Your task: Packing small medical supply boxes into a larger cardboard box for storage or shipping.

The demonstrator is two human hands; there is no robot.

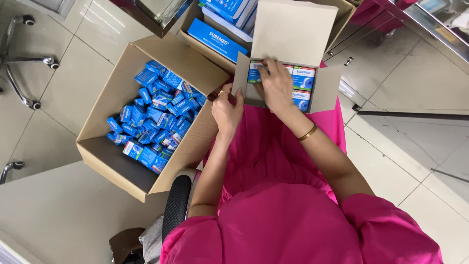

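A small grey-white carton (322, 93) rests on my pink-clad lap with its lid flap up, holding rows of small blue-and-white packets (304, 78). My right hand (276, 85) reaches into it, fingers pressing on a packet at the left end of the back row. My left hand (225, 110) grips the carton's left side flap. A gold bangle sits on my right wrist.
A large open cardboard box (105, 142) to my left is heaped with several small blue packets (154, 115). Another brown box (195, 41) behind it holds larger blue boxes. A black chair armrest (175, 205) is below; chair legs (29, 61) stand at far left on the tiled floor.
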